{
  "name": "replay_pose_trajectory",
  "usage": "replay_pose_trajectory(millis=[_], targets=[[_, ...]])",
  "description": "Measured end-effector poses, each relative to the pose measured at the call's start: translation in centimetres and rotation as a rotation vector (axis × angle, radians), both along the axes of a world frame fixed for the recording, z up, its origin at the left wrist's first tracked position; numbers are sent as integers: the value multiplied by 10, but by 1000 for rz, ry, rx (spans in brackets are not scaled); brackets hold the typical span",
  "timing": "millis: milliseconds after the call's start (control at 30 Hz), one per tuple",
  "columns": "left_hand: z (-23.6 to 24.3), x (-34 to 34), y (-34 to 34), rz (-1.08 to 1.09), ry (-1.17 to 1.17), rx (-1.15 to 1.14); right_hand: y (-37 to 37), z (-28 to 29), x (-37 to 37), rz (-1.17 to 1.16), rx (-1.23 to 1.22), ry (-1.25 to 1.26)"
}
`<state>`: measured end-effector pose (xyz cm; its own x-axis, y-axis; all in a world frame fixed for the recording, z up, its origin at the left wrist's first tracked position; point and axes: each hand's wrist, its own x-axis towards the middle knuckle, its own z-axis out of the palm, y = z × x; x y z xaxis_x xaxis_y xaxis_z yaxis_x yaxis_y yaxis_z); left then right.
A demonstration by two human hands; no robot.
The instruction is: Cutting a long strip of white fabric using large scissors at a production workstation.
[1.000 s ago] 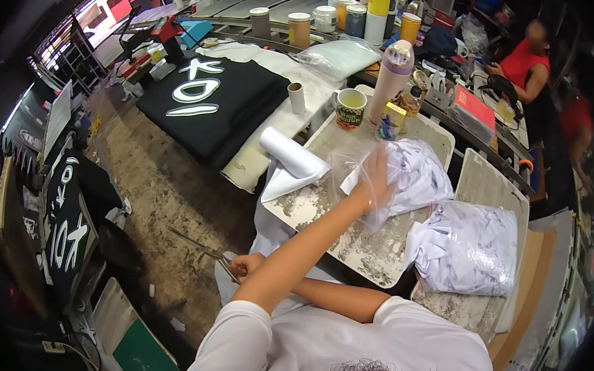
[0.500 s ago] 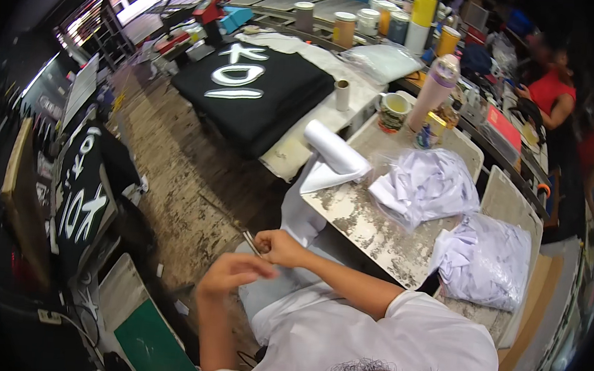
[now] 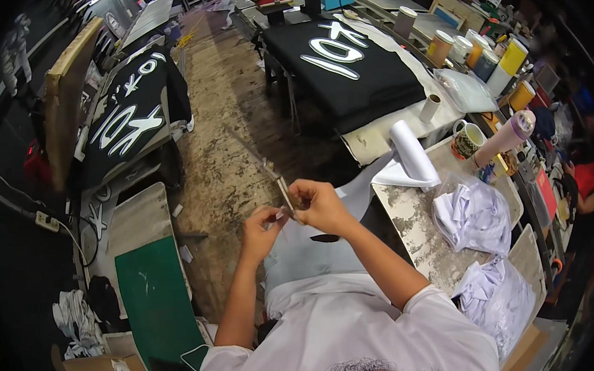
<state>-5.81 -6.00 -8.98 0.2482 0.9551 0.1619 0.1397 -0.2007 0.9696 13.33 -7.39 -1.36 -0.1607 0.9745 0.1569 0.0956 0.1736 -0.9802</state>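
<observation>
My right hand [image 3: 313,204] is closed on long metal scissors [image 3: 281,190], their narrow blades pointing away to the upper left over the floor. Just below and left, my left hand [image 3: 261,228] is in a pinch near the scissor handles, on a small pale piece too indistinct to name. To the right, a worn platen [image 3: 407,231] bears a white roll [image 3: 408,148] with its sheet trailing down, and a plastic bag of white fabric pieces [image 3: 472,215]. A second such bag [image 3: 492,302] lies nearer me.
Black printed garments [image 3: 339,78] [image 3: 126,111] lie on both sides of the walkway [image 3: 209,165]. A green board [image 3: 145,292] is at lower left. A mug [image 3: 467,142], tumbler [image 3: 500,141] and several tubs stand at right. A person in red [image 3: 590,180] is at far right.
My left hand has withdrawn from the upper fabric bag and come beside my right hand at the scissors. My right hand and the scissors have risen, and the view has swung rightward in the picture.
</observation>
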Motion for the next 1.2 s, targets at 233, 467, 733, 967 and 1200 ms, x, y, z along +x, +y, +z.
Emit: replay_pose_trajectory(millis=[233, 467, 733, 967, 1200], targets=[[9, -3, -5, -43, 61, -91, 13, 26, 23, -74, 12, -3], [-3, -19, -14, -133, -9, -231, 12, 28, 31, -161, 28, -42], [11, -40, -13, -83, -94, -266, 25, 11, 51, -278, 109, -53], [40, -28, -20, -162, -376, -215, 45, 0, 61, -378, 163, -90], [33, -24, -20, -344, 93, -286, 43, 13, 48, -173, 146, 93]])
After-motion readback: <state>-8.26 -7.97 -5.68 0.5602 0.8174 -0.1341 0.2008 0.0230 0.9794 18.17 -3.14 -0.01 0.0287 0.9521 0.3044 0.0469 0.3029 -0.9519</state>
